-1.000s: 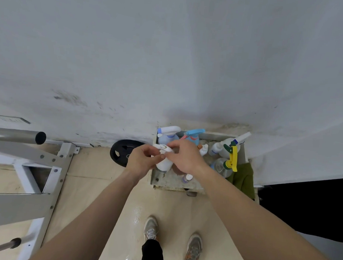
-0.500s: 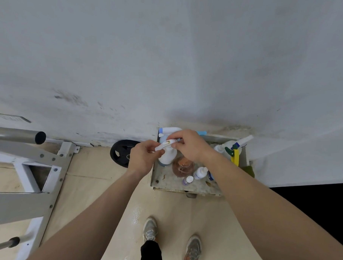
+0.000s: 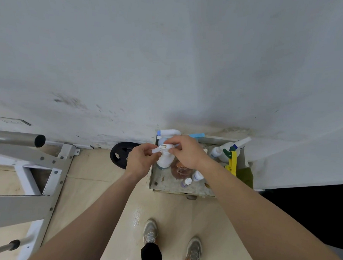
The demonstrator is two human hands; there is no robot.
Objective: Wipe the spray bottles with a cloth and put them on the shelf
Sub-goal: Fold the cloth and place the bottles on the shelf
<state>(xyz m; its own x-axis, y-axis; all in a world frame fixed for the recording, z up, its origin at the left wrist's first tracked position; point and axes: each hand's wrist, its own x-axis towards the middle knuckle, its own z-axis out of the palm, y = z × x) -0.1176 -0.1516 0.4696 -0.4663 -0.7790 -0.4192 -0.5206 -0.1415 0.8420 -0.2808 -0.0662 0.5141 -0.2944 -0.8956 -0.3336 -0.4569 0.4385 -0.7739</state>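
Item: white spray bottle (image 3: 165, 159), at the shelf's (image 3: 164, 185) left end. Left hand (image 3: 140, 162) pinches its nozzle; right hand (image 3: 186, 153) grips its head. Risk: grip slips (body unsupported), toppling the small bottles (image 3: 196, 175) nearby.

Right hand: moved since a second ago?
Yes, slightly: the right hand shifted toward the wall end of the tray, uncovering the brown bottle.

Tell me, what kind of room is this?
Probably a gym corner: a black round weight plate by the white wall, a grey metal exercise frame, and a shallow grey tray of plastic spray bottles.
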